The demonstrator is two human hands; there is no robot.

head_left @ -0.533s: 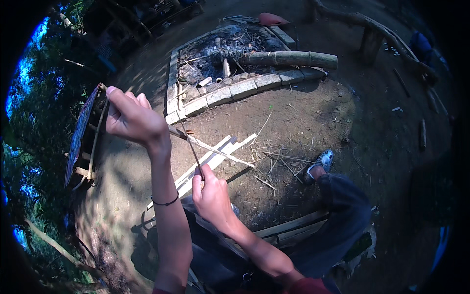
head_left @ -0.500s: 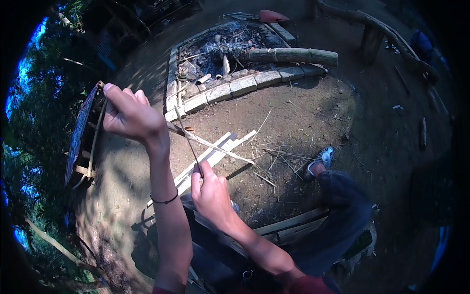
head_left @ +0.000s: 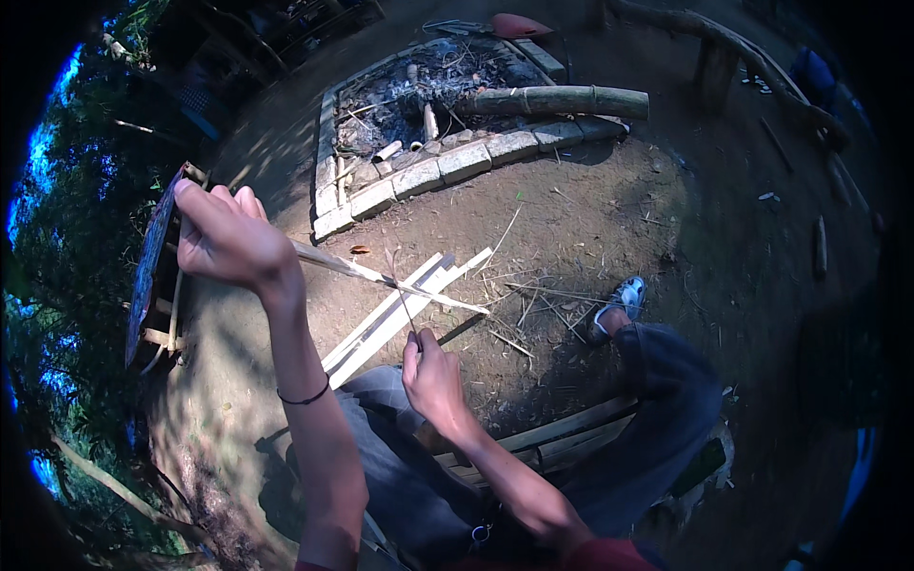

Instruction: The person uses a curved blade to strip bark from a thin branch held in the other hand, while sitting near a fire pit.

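Watching this, the bit that bugs me is the blade. Taking 12 as dead ahead of the sitter, the left hand (head_left: 233,238) is up at 10 o'clock, curled in a fist that looks wrapped round the hidden end of a long pale strip (head_left: 446,299). The strip pokes out behind the wrist and slants toward 4, ending near the middle. The right hand (head_left: 435,385), at 6, grips what looks like a thin dark knife (head_left: 407,305), tip toward 11, crossing the strip; can't tell if they touch.

If the edge catches a knot and suddenly lets go, I reckon it could skid up toward the left wrist, or back at the left leg (head_left: 373,390) below. The far end looks unsupported too, so it could wobble and twist the cut off line.

Surface is bare dirt ground (head_left: 600,219), patchy sun and shade, littered with thin scraps around 4. More split lengths (head_left: 383,337) lie under the strip toward 8. At 12 there's an ashy fire pit with a block rim (head_left: 465,164), a fat bamboo log (head_left: 571,101) lying across it. Rough wooden rail (head_left: 762,62) at 2, dark greenery (head_left: 67,190) out at 9
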